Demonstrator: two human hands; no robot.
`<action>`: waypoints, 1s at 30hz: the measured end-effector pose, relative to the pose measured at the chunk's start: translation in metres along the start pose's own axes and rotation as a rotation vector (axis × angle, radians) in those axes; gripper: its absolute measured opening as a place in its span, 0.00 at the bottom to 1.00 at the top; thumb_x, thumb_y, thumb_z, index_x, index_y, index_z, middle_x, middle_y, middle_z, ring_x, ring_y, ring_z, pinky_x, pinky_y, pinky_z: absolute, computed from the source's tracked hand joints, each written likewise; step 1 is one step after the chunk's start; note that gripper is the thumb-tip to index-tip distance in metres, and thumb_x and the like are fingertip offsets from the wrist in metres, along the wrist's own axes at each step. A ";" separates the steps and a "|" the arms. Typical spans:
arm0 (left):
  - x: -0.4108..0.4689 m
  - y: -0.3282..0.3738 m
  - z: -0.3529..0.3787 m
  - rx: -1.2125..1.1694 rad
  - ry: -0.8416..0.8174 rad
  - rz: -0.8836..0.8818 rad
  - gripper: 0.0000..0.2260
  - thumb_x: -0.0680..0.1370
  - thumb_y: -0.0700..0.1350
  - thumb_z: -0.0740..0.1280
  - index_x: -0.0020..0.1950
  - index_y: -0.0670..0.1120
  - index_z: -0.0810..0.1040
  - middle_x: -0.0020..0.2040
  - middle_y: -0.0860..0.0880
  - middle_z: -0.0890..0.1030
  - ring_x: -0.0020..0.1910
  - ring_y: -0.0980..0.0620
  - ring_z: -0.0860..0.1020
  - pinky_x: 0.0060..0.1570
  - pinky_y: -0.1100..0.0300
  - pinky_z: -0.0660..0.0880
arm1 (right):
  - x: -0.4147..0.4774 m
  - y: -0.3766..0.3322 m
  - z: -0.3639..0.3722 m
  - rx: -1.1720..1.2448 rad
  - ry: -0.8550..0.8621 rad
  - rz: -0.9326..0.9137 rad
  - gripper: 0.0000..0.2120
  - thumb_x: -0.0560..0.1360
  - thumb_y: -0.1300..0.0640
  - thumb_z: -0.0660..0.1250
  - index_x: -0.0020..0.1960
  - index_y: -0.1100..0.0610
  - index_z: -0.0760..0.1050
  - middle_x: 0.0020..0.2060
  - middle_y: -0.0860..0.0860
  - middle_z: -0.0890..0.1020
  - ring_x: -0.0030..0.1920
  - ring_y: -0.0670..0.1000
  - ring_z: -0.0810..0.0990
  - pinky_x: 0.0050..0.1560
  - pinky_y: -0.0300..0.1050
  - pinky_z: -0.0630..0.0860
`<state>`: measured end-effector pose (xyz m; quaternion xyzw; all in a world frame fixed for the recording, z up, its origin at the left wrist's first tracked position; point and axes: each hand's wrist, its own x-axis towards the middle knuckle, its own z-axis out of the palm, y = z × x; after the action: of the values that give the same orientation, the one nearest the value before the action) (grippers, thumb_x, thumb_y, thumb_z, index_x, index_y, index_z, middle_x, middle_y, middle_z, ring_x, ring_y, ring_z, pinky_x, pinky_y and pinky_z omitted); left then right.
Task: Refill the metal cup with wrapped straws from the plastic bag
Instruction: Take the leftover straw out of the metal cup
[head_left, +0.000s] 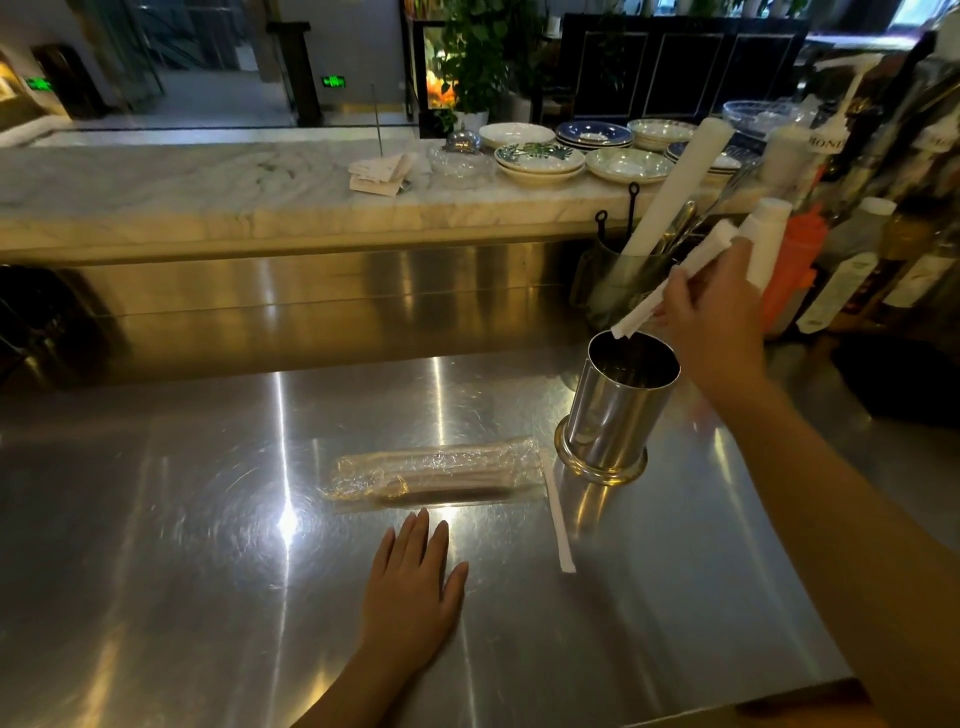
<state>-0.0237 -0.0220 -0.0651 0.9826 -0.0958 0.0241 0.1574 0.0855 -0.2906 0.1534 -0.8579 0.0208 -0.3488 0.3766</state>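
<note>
Right grip (711, 306) pinches wrapped straws (670, 283) above the metal cup (618, 410); left hand (415, 587) lies spread flat near the plastic bag (431, 475).

Glossy steel counter (208, 571), polished metal cup (618, 410), crinkly clear plastic bag (431, 475)

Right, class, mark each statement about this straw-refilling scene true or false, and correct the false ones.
1. The right hand holds wrapped straws over the metal cup. True.
2. The left hand grips the plastic bag. False: it rests flat on the steel counter, apart from the bag.
3. One wrapped straw lies loose on the counter. True.
4. The metal cup lies on its side. False: it stands upright.
5. Plates are stacked on the marble ledge. True.
</note>
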 end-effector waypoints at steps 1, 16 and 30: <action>0.000 0.000 0.000 0.003 -0.005 -0.002 0.26 0.77 0.57 0.51 0.71 0.46 0.65 0.72 0.43 0.66 0.72 0.44 0.61 0.71 0.46 0.49 | 0.000 0.007 0.005 -0.063 -0.043 0.017 0.16 0.78 0.57 0.58 0.62 0.62 0.61 0.50 0.62 0.78 0.43 0.52 0.78 0.37 0.43 0.75; 0.001 -0.005 0.006 -0.007 0.009 -0.019 0.25 0.77 0.58 0.51 0.71 0.48 0.65 0.73 0.45 0.65 0.73 0.47 0.61 0.71 0.48 0.47 | 0.016 0.018 0.025 -0.524 -0.771 -0.015 0.08 0.76 0.57 0.60 0.53 0.59 0.73 0.43 0.54 0.75 0.42 0.50 0.73 0.42 0.42 0.68; 0.000 -0.004 0.005 -0.023 0.003 -0.019 0.25 0.79 0.59 0.48 0.73 0.50 0.57 0.76 0.47 0.58 0.75 0.50 0.52 0.72 0.55 0.41 | -0.106 0.063 0.101 -0.415 -0.969 0.195 0.05 0.74 0.61 0.62 0.49 0.59 0.71 0.43 0.56 0.77 0.46 0.56 0.78 0.46 0.47 0.75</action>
<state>-0.0230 -0.0201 -0.0710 0.9815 -0.0866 0.0231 0.1692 0.0818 -0.2402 0.0025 -0.9712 -0.0073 0.1352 0.1960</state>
